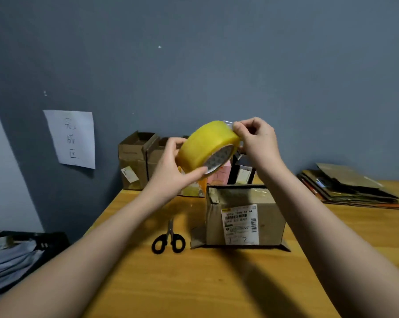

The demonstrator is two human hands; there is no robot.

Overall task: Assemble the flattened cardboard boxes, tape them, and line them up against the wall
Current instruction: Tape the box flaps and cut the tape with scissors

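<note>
Left hand grips tape roll; right hand pinches tape end.

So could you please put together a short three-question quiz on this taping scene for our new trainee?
1. True or false: the scissors lie on the table, untouched by either hand.
2. Which hand pinches the loose end of the yellow tape roll? A) left hand B) right hand C) neither
3. Fill in: the flattened cardboard stack lies on the ____ side of the table, as the person sees it.

Key:
1. True.
2. B; the left hand holds the roll itself.
3. Right; the box with the shipping label stands in the middle.
</note>
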